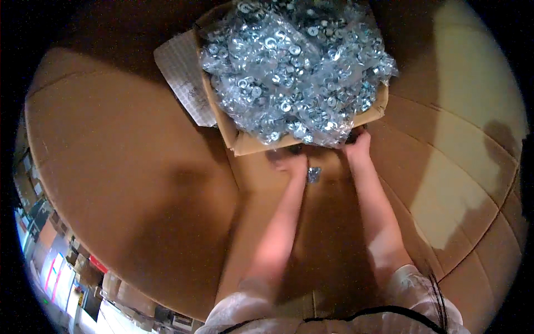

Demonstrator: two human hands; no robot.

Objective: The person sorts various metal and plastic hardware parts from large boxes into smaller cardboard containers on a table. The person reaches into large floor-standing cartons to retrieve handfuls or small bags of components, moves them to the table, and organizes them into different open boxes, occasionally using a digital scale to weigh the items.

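An open cardboard box (364, 118) is heaped with clear plastic bags (289, 72) of small shiny metal parts, several of them ring-shaped. My left hand (290, 162) is at the near wall of this box, just under its rim; its fingers are smeared and partly in shadow. Further right, my right hand (359, 143) is closed at the near right part of the same box, below the overhanging bags. Its fingertips are hidden. A small bag of metal parts (314, 175) lies between my wrists, below the rim.
Tall brown cardboard walls (133, 167) of a very large carton surround the box and my arms. A pale printed flap (186, 78) sticks out on the box's left side. Outside the carton, at lower left, are stacked boxes (83, 267) and shelves.
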